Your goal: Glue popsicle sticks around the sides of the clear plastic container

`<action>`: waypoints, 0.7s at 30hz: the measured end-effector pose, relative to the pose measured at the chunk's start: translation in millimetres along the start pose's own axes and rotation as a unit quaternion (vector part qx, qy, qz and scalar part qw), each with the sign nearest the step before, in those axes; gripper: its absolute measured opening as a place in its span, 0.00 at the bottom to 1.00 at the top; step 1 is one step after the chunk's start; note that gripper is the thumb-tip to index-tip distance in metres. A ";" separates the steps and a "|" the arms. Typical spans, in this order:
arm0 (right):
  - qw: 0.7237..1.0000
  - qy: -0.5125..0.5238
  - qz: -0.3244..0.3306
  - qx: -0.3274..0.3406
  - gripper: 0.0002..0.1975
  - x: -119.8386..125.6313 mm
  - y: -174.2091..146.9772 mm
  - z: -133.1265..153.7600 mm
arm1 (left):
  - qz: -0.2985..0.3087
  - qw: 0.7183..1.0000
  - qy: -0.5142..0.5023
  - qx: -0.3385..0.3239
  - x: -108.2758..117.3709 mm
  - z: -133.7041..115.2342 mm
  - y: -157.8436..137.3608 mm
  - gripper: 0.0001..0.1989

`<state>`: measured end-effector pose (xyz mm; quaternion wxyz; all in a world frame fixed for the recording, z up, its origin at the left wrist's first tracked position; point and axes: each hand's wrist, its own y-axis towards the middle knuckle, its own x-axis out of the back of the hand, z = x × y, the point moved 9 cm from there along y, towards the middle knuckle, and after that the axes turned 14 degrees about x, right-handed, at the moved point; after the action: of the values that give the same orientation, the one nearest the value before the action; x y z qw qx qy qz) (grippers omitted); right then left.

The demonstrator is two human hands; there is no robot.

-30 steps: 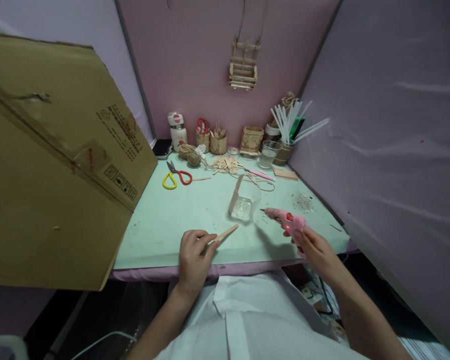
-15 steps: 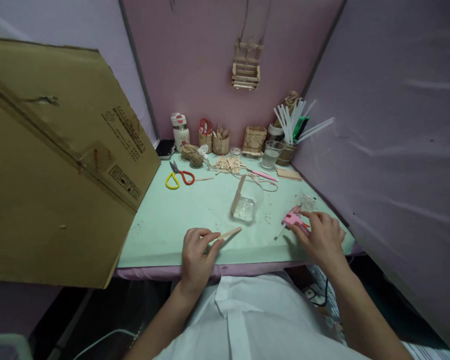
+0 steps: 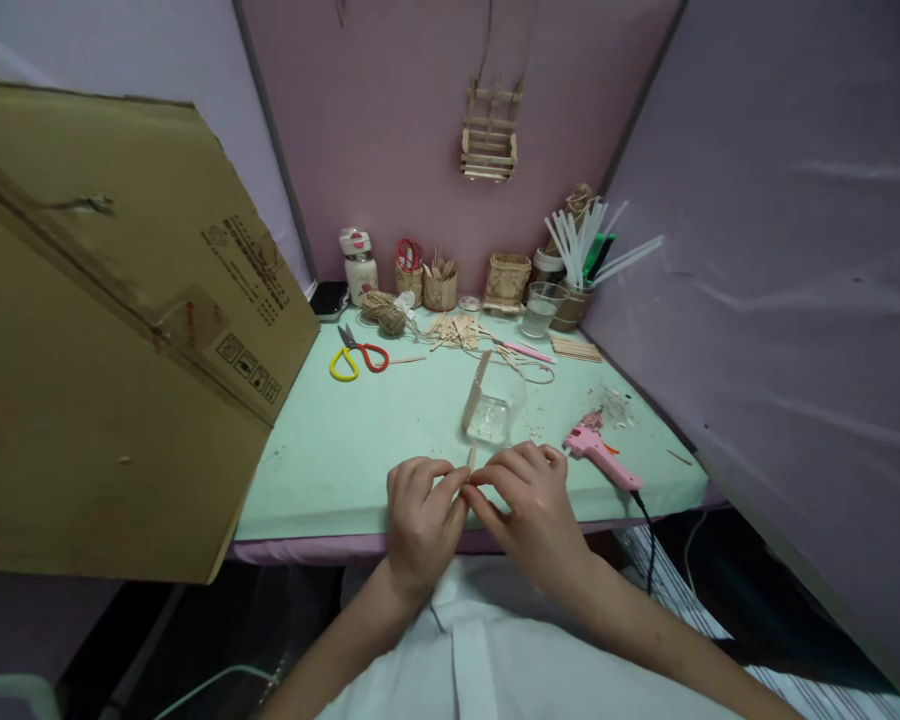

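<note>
Near the table's front edge my left hand (image 3: 425,515) is closed on a small wooden craft stick (image 3: 472,457), whose upper end shows between the two hands. My right hand (image 3: 526,500) meets it there, thumb and forefinger pinched at the same stick; its lower part is hidden by the fingers. Just beyond the hands stands a clear plastic box (image 3: 489,418) with a wooden piece upright along its left side. A pink hot glue gun (image 3: 604,457) lies on the table to the right of my right hand, its black cord hanging over the edge.
Scissors (image 3: 358,352) with yellow and red handles lie at left, near a ball of twine (image 3: 382,312). Loose craft sticks (image 3: 456,331), a pink pen-like tool (image 3: 527,352) and a cup of water (image 3: 543,310) are farther back. A cardboard sheet (image 3: 120,330) stands at left.
My right hand has let go of the glue gun, leaving it on the table, and moved left to the stick. My left hand has shifted slightly right, turning the stick more upright.
</note>
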<state>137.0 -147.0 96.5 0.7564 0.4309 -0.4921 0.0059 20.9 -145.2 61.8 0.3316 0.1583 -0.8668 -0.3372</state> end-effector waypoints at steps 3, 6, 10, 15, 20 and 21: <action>0.999 -0.035 -0.002 0.004 0.06 -0.1 -1.0 1.3 | -0.006 1.000 0.001 -0.022 -3.3 -3.7 0.6 0.09; 0.998 -0.067 -0.007 0.010 0.07 -0.4 1.0 3.8 | -0.007 0.999 0.002 -0.033 -4.6 -6.9 0.5 0.09; 0.995 -0.088 -0.034 0.018 0.08 10.3 4.9 0.1 | 0.038 0.999 0.029 -0.023 -5.7 -1.8 11.0 0.15; 0.996 -0.065 -0.053 0.025 0.06 39.9 7.9 -15.1 | 0.163 0.983 0.002 0.079 -25.7 47.8 82.8 0.51; 0.996 -0.063 -0.062 0.026 0.05 60.9 6.6 -30.3 | 0.466 0.867 -0.156 0.079 -116.3 72.7 130.5 0.64; 0.996 -0.063 -0.065 0.024 0.05 63.0 5.5 -33.2 | 0.499 0.843 -0.177 0.096 -132.4 77.3 131.2 0.65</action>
<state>191.7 -147.9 142.5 0.7123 0.4792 -0.5094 -0.0587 58.2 52.6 47.6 0.2794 -0.3272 -0.9005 -0.0631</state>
